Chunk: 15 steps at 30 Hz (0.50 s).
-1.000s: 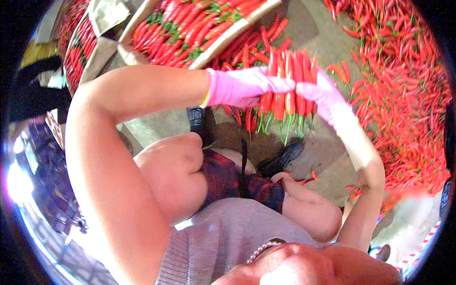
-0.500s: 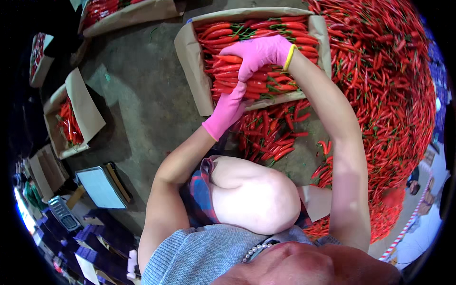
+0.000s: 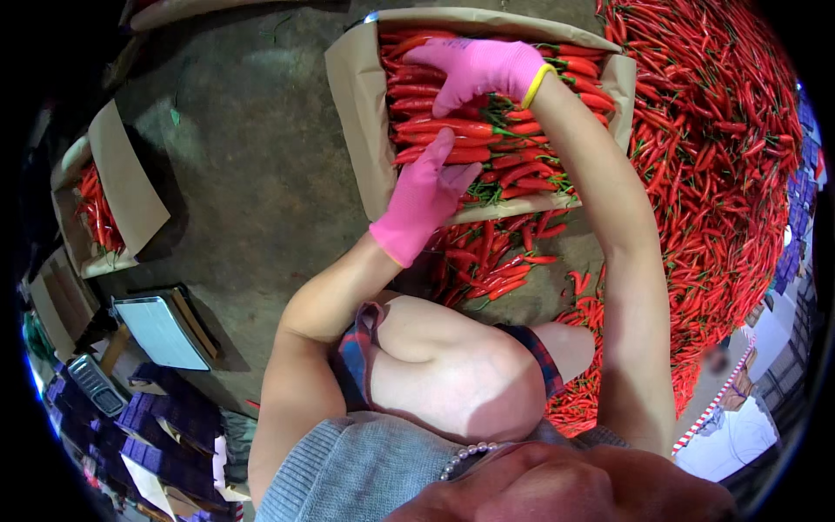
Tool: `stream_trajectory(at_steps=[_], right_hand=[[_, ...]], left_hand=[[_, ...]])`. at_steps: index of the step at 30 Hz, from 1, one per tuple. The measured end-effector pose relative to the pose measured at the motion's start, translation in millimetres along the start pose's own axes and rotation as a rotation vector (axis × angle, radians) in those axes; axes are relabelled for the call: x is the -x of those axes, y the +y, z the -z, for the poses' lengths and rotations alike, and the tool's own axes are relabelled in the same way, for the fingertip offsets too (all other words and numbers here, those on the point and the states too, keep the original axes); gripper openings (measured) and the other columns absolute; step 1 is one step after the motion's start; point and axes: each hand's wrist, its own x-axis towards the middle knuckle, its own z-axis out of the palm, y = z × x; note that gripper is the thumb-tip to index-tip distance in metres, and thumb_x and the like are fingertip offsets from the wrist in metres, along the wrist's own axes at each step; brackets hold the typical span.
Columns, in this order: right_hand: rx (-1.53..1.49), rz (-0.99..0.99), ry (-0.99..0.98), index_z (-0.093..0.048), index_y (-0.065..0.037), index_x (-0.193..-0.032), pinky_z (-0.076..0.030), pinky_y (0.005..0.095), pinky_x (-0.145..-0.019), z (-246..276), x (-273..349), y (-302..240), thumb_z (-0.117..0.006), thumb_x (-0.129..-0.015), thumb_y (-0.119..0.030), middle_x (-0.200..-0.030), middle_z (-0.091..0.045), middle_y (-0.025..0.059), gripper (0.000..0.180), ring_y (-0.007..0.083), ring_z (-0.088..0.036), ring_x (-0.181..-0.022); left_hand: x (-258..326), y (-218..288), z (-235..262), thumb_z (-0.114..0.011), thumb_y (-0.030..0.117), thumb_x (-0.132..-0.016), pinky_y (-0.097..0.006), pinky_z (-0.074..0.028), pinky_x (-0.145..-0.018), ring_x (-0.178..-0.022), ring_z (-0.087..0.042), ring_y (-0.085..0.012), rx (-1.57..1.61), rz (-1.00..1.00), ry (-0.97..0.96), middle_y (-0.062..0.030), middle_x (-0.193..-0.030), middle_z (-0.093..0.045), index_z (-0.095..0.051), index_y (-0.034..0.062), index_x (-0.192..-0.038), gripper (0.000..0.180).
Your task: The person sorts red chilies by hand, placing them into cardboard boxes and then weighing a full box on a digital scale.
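Red chili peppers (image 3: 448, 128) with green stems lie in rows, mostly side by side, in a cardboard box (image 3: 355, 113) lined with brown paper. My right hand (image 3: 483, 74), in a pink glove with a yellow cuff, reaches over the far rows. Its thumb and fingers are spread over the peppers, and I see nothing gripped. At the box's near left corner is my left hand (image 3: 422, 196), gloved in pink too. Its fingers are apart, touching or just above the nearest peppers. The undersides of both hands are hidden.
A large heap of loose chilies (image 3: 713, 174) covers the floor on the right. A smaller pile (image 3: 491, 261) lies between the box and my knee. To the left stand another paper-lined box (image 3: 126, 183) and a flat scale-like platform (image 3: 161, 331). Dark crates (image 3: 165, 426) sit lower left.
My hands, which met at the thumbs, have come apart. The right one has shifted farther over the box, and the left one's fingers have spread. The whole view has shifted slightly.
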Motion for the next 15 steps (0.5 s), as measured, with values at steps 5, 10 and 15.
stream_trajectory(at_steps=[5, 10, 15], right_hand=[[0.096, 0.091, 0.171, -0.035, -0.011, -0.153, -0.034, 0.0362, -0.115, 0, 1, 19, -0.081, -0.068, -0.027, -0.154, -0.037, 0.0182, 0.098, 0.0329, -0.037, -0.142], [0.35, 0.163, 0.304, -0.039, -0.007, -0.15, -0.032, 0.0377, -0.116, -26, 7, 27, -0.08, -0.065, -0.021, -0.15, -0.043, 0.0181, 0.095, 0.034, -0.039, -0.14], [0.004, 0.231, 0.367, -0.044, -0.006, -0.147, -0.036, 0.0373, -0.113, -6, -10, 57, -0.071, -0.078, -0.014, -0.144, -0.051, 0.0176, 0.074, 0.0322, -0.047, -0.135]], left_hand=[[15, 0, 7, -0.067, 0.015, -0.096, -0.042, -0.055, -0.099, -0.106, -0.063, -0.0281, 0.255, 0.281, 0.164, -0.012, -0.109, -0.063, -0.059, 0.0005, -0.114, 0.025], [32, -11, 29, -0.062, 0.017, -0.098, -0.038, -0.055, -0.099, -0.108, -0.064, -0.0308, 0.275, 0.532, 0.065, -0.0156, -0.118, -0.063, -0.057, -0.0002, -0.121, 0.029], [49, -6, 1, -0.062, 0.018, -0.096, -0.04, -0.047, -0.102, -0.121, -0.057, -0.0329, -1.044, -0.318, -0.352, -0.0169, -0.13, -0.059, -0.054, 0.0022, -0.133, 0.041]])
